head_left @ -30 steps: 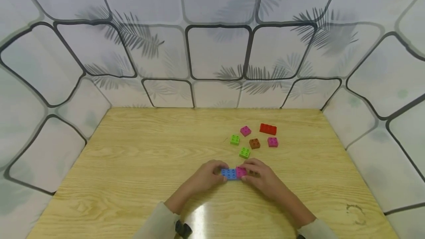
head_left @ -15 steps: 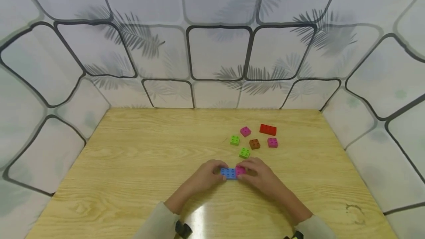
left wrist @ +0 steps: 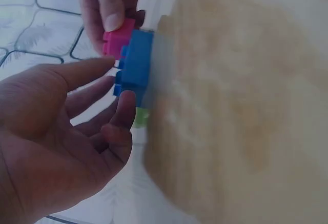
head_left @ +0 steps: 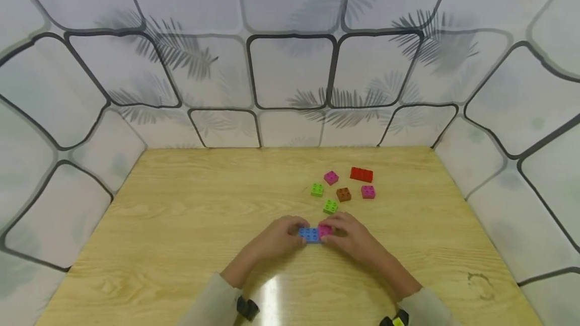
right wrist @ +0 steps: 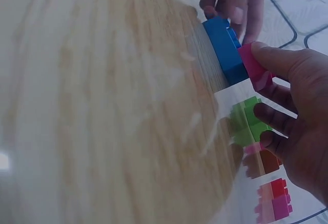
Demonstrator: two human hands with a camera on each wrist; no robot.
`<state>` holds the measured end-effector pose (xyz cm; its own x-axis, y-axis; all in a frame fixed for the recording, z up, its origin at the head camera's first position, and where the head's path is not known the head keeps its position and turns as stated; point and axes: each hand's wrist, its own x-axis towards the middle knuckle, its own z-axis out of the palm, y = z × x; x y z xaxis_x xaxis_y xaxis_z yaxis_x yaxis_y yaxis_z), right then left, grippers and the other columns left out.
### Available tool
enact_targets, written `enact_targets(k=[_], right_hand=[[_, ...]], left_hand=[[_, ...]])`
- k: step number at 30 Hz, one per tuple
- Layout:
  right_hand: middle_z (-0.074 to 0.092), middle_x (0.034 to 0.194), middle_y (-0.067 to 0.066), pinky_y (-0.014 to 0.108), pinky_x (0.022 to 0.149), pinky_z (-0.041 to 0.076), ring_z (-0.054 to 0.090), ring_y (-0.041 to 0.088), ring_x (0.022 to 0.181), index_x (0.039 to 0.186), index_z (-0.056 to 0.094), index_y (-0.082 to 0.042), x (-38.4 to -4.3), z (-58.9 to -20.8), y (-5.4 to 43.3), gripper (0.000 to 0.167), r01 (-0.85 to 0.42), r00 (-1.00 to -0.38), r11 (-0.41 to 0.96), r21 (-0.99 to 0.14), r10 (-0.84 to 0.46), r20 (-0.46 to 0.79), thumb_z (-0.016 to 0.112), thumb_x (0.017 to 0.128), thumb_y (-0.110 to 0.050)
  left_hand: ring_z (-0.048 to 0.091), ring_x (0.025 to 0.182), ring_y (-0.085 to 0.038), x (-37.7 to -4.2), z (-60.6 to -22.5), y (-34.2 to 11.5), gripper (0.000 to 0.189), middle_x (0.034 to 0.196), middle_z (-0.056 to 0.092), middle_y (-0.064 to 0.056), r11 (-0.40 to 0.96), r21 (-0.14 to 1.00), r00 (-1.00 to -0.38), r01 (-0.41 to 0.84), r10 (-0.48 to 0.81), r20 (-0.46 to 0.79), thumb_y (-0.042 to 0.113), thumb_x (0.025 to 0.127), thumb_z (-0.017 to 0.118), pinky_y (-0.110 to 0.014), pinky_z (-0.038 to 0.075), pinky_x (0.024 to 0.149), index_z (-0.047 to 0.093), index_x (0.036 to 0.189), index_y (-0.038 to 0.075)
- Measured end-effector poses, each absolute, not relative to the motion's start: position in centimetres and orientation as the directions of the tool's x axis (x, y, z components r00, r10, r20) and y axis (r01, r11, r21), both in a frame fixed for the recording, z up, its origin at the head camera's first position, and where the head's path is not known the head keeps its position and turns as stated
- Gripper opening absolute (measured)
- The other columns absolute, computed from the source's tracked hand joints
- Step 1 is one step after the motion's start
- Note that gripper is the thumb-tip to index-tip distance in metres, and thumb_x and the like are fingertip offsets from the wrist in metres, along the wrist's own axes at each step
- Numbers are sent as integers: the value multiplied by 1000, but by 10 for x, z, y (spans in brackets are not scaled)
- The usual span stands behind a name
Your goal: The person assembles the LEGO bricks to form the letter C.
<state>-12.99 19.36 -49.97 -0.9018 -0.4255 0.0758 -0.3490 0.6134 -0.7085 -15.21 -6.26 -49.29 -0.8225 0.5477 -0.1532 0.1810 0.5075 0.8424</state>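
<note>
In the head view a blue building brick [head_left: 308,235] lies near the front middle of the wooden table [head_left: 190,205], studs up. A smaller pink building brick [head_left: 324,230] sits on its right end. My left hand [head_left: 282,236] holds the blue brick's left end between thumb and fingers. At the other end, my right hand [head_left: 352,237] pinches the pink brick, partly covering it. The right wrist view shows the thumb on the near face of the pink brick [right wrist: 255,68], which is seated on the blue brick [right wrist: 224,48].
Beyond the hands lie loose bricks: two green, the nearer [head_left: 330,207] close to my right fingers, a brown one [head_left: 344,194], two pink, one of them [head_left: 368,191] farther right, and a long red one [head_left: 361,174]. Patterned white walls [head_left: 290,130] enclose the table's back and sides.
My right thumb and fingers have shifted slightly left along the pink brick. My left hand keeps its hold on the blue brick. The whole head view has shifted a little.
</note>
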Motion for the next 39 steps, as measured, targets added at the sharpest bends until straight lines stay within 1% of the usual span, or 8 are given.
enact_targets(k=[3,6,15,21,24,27,31,39], right_hand=[[61,121,-9,39,94,49,55,14,110,126,70,-24,-130,-499,192,35,-355,-897,602,-716,-435,79,68,96,-42],[61,118,-9,35,89,48,53,13,103,125,70,-23,-131,-498,192,35,-364,-893,595,-717,-441,88,68,96,-42],[61,122,-8,36,92,48,54,14,109,125,71,-22,-130,-498,192,36,-363,-893,581,-728,-440,95,68,95,-42],[61,125,-6,38,94,48,55,16,113,124,71,-23,-130,-498,192,35,-342,-900,579,-741,-429,80,69,94,-42],[60,128,-5,41,96,48,54,19,117,126,70,-24,-130,-497,192,37,-318,-905,586,-745,-421,55,69,94,-43],[60,131,-3,46,99,46,54,22,122,127,70,-24,-130,-497,192,38,-298,-910,592,-749,-414,35,69,94,-43],[61,132,-2,50,101,45,54,24,124,125,71,-24,-130,-497,192,37,-298,-911,598,-745,-411,34,69,94,-43],[62,131,-4,53,105,45,55,26,127,123,73,-26,-130,-496,193,34,-305,-910,592,-746,-412,45,69,94,-44]], left_hand=[[61,113,-20,-158,-485,-63,35,132,64,1,494,854,-817,162,553,-164,24,99,64,-42,53,91,63,134,19],[62,99,-16,-170,-480,-57,34,129,66,0,474,864,-824,170,549,-139,26,100,62,-36,53,79,64,134,19],[59,101,-17,-207,-486,-31,38,136,61,1,469,856,-820,217,564,-101,31,99,65,-35,51,82,63,135,19],[61,85,-12,-222,-493,-17,38,136,60,-3,498,825,-802,268,589,-95,28,98,67,-29,52,74,63,135,19],[63,82,-15,-226,-495,-13,39,134,60,-4,491,826,-782,279,615,-102,25,98,68,-30,54,74,62,136,19],[64,104,-16,-229,-498,-9,41,137,60,-1,498,808,-768,316,634,-90,24,97,68,-36,53,92,61,138,19],[49,135,-18,-234,-503,-5,42,142,59,2,511,782,-761,357,645,-75,24,97,69,-43,39,114,62,138,19],[50,136,-19,-237,-507,-1,39,138,62,2,523,758,-749,390,659,-69,22,97,69,-43,37,115,64,135,20]])
